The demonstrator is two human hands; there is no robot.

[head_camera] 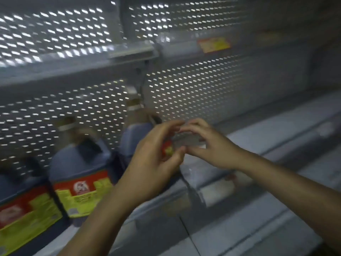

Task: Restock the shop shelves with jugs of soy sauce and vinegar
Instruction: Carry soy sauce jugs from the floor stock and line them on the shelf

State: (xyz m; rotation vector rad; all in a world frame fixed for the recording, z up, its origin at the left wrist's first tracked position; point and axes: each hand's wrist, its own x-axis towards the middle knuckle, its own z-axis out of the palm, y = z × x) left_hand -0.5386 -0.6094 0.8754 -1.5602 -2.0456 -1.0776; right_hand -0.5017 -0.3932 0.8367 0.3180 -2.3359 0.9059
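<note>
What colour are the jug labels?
Red above, yellow-green below, on the jug labels; head view.

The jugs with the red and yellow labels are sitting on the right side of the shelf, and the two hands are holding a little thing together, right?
Not quite. The head view shows the jugs on the left side of the shelf, not the right. The rest holds: the left hand and right hand hold a small thing together; it is too blurred to tell what it is.

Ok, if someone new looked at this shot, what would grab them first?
Probably the two hands meeting mid-frame, the left hand and right hand pinching a small red and clear tag between them. Next, the jugs with red and yellow labels lined up on the shelf at left.
</note>
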